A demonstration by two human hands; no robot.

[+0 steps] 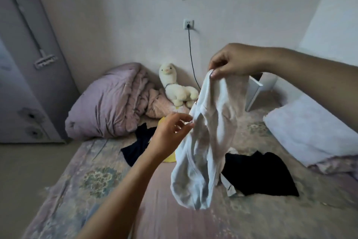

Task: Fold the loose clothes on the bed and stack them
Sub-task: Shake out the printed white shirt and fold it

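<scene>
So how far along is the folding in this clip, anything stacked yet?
Nothing looks done: no folded stack shows on the bed. In hand: the right hand pinches the white garment at its top so it hangs unfolded, and the left hand touches its edge. Left: a dark garment, a yellow piece partly hidden, and a black garment all lie loose on the bed.

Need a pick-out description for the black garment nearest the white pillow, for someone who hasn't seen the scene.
Start at the bed with the pink floral sheet and find the white pillow on its right side. Just left of that pillow, the black garment lies crumpled flat on the sheet, partly behind the white garment the hands hold up. The other dark garment lies farther left, beside something yellow.
</scene>
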